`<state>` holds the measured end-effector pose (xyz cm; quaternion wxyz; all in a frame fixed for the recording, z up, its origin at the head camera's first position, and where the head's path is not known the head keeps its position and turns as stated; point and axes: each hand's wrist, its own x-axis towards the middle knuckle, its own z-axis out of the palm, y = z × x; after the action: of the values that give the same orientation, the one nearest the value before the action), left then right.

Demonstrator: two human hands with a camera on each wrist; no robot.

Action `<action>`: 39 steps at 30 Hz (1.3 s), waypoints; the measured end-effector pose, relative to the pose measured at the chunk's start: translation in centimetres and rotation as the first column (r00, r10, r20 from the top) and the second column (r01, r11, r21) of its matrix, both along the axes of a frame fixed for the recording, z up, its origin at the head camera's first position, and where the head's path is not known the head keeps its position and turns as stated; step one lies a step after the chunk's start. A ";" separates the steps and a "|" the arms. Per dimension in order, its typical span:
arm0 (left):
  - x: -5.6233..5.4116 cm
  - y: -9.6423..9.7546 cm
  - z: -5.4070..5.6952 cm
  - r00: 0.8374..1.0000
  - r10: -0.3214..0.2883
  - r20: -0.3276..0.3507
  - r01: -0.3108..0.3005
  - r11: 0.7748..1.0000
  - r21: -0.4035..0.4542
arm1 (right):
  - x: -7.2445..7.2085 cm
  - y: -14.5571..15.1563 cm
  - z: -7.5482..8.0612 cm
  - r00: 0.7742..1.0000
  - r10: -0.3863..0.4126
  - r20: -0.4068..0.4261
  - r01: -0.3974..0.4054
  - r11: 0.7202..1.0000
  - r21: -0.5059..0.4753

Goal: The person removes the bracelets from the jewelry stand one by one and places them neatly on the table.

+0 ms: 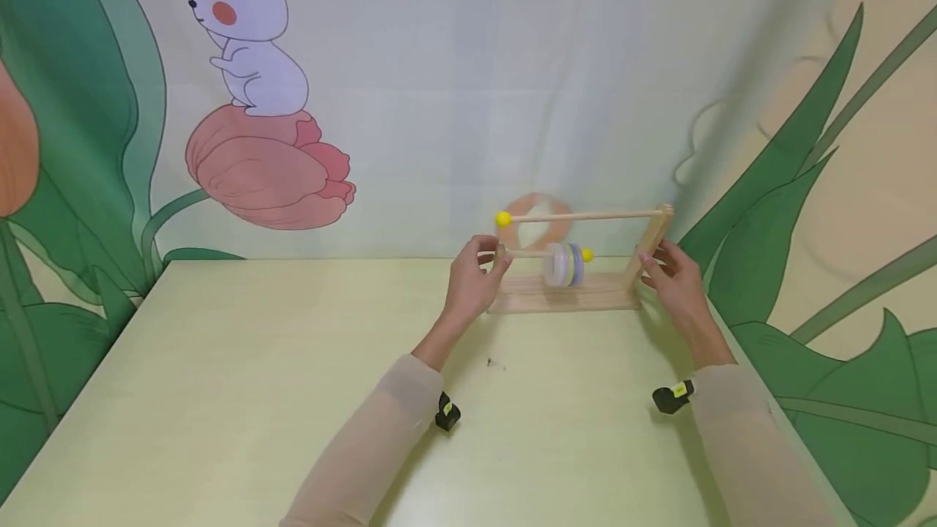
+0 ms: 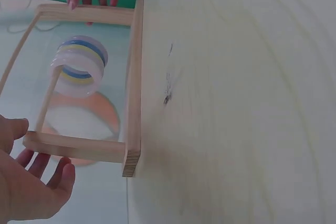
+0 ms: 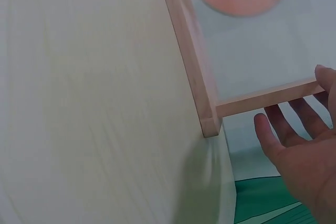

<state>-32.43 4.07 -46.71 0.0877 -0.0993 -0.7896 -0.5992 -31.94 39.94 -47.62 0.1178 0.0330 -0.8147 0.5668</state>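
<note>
A wooden ring stand has a flat base, a short left post and a taller right post. From the right post, a long dowel runs left to a yellow ball. The lower dowel carries several rings in white, yellow and blue, with another yellow ball at its end. My left hand grips the top of the short post between thumb and fingers. With thumb and fingertips, my right hand holds the tall post.
The stand is at the back of a pale wooden table, near its right side. Small dark marks lie on the tabletop in front of it. A printed curtain with a rabbit and flowers hangs behind.
</note>
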 end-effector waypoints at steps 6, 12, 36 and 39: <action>-0.2 0.1 -0.4 1.000 0.023 0.002 -0.023 0.999 0.032 | -0.1 0.1 -0.4 1.000 0.004 -0.018 -0.005 1.000 -0.030; 0.0 -0.1 -0.7 1.000 0.021 0.009 -0.022 0.999 0.025 | 0.0 0.1 -0.5 1.000 0.023 -0.013 -0.023 0.998 -0.058; 1.1 -8.7 1.3 0.996 0.090 -0.030 -0.090 0.996 -0.012 | -0.1 -8.1 1.6 0.994 0.100 -0.041 -0.103 0.991 -0.080; 1.8 -10.4 1.2 0.995 0.102 -0.005 -0.102 0.995 -0.018 | 0.2 -9.7 1.5 0.993 0.117 -0.025 -0.119 0.988 -0.096</action>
<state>-30.67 -6.34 -45.50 0.1186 -0.0609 -0.7990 -0.5864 -31.77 30.25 -46.11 0.0935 0.0808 -0.7814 0.6116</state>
